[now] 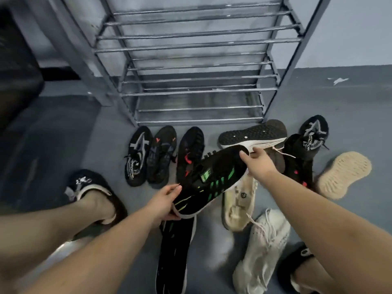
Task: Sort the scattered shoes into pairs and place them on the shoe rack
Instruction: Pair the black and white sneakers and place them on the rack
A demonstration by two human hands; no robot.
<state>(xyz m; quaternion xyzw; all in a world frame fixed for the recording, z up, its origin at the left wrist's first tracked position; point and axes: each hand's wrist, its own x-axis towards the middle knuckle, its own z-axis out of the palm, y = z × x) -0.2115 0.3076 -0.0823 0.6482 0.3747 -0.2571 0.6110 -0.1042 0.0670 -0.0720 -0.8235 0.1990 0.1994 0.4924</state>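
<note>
Both hands hold a black shoe with green stripes (214,177) above the floor (84,145), in front of the rack (191,66). The left hand (164,203) pinches its heel end, fingers curled round the rim; the right hand (257,161) grips the toe. Its mate (176,251) lies on the floor below. Three black shoes (161,154) stand along the rack's front edge; cream shoes (261,247) lie right.

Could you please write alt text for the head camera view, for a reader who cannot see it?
Both hands, left hand and right hand, hold a black shoe with green stripes above shoes scattered on a grey floor, before a bare metal shoe rack.
</note>
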